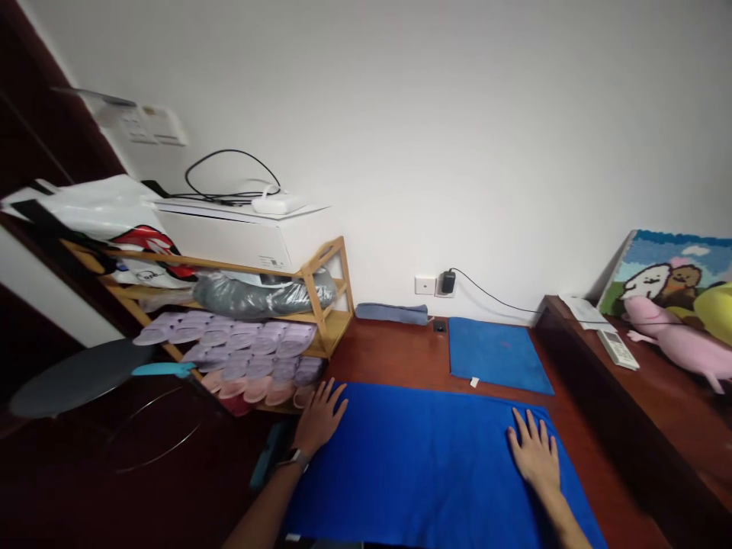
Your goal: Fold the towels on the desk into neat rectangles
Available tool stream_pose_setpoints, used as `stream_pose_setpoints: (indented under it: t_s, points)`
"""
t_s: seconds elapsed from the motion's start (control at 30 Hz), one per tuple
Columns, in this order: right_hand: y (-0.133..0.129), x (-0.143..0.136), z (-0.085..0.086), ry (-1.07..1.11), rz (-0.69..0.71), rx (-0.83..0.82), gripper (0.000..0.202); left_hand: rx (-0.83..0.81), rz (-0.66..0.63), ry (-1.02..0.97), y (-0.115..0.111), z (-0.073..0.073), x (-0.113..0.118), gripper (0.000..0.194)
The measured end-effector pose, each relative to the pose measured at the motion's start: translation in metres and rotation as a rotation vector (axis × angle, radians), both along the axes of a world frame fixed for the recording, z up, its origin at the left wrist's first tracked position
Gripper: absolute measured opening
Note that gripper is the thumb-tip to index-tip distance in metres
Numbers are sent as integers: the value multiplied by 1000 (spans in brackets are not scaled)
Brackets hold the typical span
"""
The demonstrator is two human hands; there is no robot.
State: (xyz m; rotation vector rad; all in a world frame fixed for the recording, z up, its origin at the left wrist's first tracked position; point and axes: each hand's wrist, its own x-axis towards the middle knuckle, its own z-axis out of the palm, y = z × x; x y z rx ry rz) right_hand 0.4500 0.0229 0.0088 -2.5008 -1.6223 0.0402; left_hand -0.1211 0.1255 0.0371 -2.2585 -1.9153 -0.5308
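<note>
A bright blue cloth (423, 465) lies spread over the reddish-brown table (394, 351), with a few soft wrinkles in its lower part. My left hand (320, 419) rests at its upper left edge, fingers apart and holding nothing; a watch is on that wrist. Near the cloth's upper right corner, my right hand (536, 450) lies flat with spread fingers and nothing held. Behind the cloth sits a smaller folded blue cloth (497, 354) with a white tag at its front edge. A rolled grey-blue cloth (392, 313) lies against the wall.
To the left stands a wooden rack (329, 328) with slippers, a white box (229, 236) and bags. A black plug (448, 282) with a cable is in the wall socket. On the right ledge are a remote (618, 349), a pink plush toy (680, 343) and a picture.
</note>
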Motion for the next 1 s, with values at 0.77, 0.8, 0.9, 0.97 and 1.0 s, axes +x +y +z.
stream_pose_setpoints:
  t_s: [0.77,0.8,0.9,0.97,1.0]
  points:
    - [59,-174,55,105,667,117,65,28,-254,-62,34,16,45,56]
    - [65,-196,54,141,725,111,65,-7,-281,-57,34,14,48,54]
    - [80,-217,48,190,723,71,66,-110,-299,-26,36,4,35,55]
    - [82,-192,43,170,639,33,67,-131,-289,-5,39,-4,14,58]
    - [80,-170,40,152,587,13,68,-127,-286,2,40,-7,3,59]
